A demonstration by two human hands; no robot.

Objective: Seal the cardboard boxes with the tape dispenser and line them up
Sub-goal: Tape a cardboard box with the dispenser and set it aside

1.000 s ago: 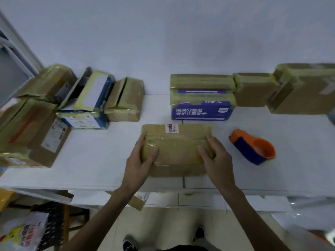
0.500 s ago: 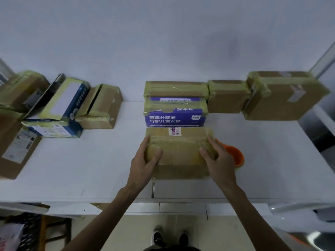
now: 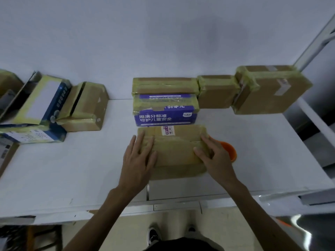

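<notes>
Head view.

- Taped brown box sits mid-desk, lying flat, label strip at its far edge. Its far side is against, or just short of, the purple box; the contact line is too dim to settle.
- Left hand: fingers straight, palm flat over the box's left end, grasping nothing. Reads as pressing and steering, not lifting.
- Right hand: laid on the right end, thumb on top, fingers only slightly bent, no pinch visible. Released too, I judge.
- Two flat hands at opposite ends suit squaring the box up behind the purple one, so the step looks like lining up, with sealing done on this box.
- Tape dispenser, orange, lies just beside the box's right end, mostly hidden by the right hand.
- Back row along the wall: flat box, small box and big box, touching side to side.
- Left cluster, blue-and-white box and open-flapped box, stands well apart.
- Desk: bare white surface on both sides of the hands. The near edge runs close under the wrists, so there is little slack for pulling back. A sideways slide rightward would meet the dispenser first.
</notes>
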